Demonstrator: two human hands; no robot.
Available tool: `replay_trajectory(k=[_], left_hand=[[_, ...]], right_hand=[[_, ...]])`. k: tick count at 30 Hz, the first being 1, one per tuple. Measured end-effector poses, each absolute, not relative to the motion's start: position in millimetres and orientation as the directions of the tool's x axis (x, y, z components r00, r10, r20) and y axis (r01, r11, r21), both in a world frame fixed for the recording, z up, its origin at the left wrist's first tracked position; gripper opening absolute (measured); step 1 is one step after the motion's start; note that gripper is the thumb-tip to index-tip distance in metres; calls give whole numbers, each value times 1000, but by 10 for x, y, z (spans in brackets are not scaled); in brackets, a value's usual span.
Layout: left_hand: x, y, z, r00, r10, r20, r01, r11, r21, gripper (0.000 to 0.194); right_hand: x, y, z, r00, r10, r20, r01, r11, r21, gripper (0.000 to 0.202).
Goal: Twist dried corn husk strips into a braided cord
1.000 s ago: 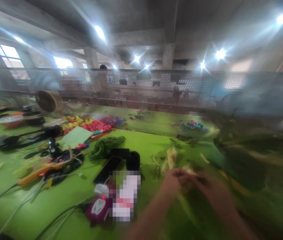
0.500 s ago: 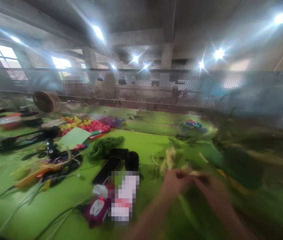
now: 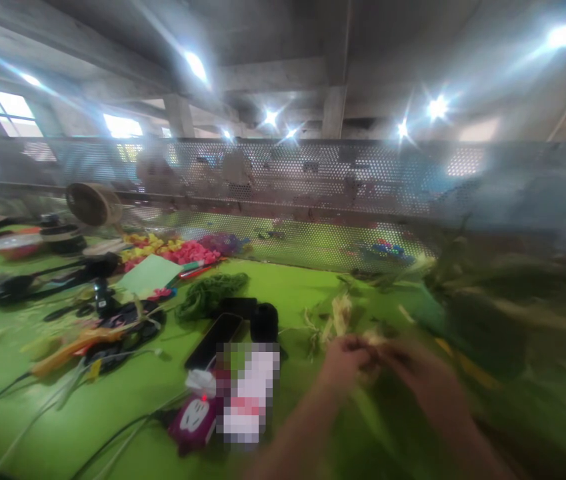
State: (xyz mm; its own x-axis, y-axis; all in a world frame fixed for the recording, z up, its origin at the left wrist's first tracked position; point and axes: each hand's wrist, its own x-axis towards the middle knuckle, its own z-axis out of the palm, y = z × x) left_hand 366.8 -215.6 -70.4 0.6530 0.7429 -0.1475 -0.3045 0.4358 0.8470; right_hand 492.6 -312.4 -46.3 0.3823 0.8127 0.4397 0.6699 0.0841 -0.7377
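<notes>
My left hand (image 3: 345, 360) is closed, its fingertips pinching a pale, straw-coloured husk-like piece (image 3: 373, 338). My right hand (image 3: 407, 360) meets it from the other side, fingers drawn together on the same piece; motion blur softens its outline. A paler strip (image 3: 370, 413) hangs below the hands. Just beyond my left hand lies a bundle of dry, yellowish fibres (image 3: 341, 313) on the green table (image 3: 303, 273). What exactly sits between the fingertips is partly hidden.
Left of my hands lie a dark phone (image 3: 215, 340), a black round item (image 3: 264, 323), a purple power socket (image 3: 193, 420) and green yarn-like strands (image 3: 213, 293). An orange glue gun (image 3: 70, 350) trails a cord. A dark green leafy heap (image 3: 483, 327) fills the right. A perforated screen (image 3: 283, 187) stands behind.
My hands have drawn slightly closer together; the right has shifted a little left and its fingers have turned over the pale piece. The things on the table have not moved.
</notes>
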Motion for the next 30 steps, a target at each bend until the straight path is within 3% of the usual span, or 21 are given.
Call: replay_trajectory(k=[7,11,20,26,30], left_hand=[[3664,-2141,-745,718,681,-143,-283,474,834,30],[3666,-2163,-742,716,676,-175,-277,505,817,26],[3700,-2153,-763,704,708,-50,-207,271,940,14],[3738,-2157,-792,694,720,19,-147,116,982,10],[3716,-2160,-768,682,731,2,-174,160,972,13]], right_hand=[[5054,-3120,-568,270,791,549,756,179,-629,15],[5076,-3119,-564,274,802,531,775,143,-615,17],[5003,-3104,-536,434,804,407,702,-18,-712,21],[4923,-3122,-468,486,787,380,646,-30,-763,18],[4893,-3125,-443,494,785,374,605,-2,-796,17]])
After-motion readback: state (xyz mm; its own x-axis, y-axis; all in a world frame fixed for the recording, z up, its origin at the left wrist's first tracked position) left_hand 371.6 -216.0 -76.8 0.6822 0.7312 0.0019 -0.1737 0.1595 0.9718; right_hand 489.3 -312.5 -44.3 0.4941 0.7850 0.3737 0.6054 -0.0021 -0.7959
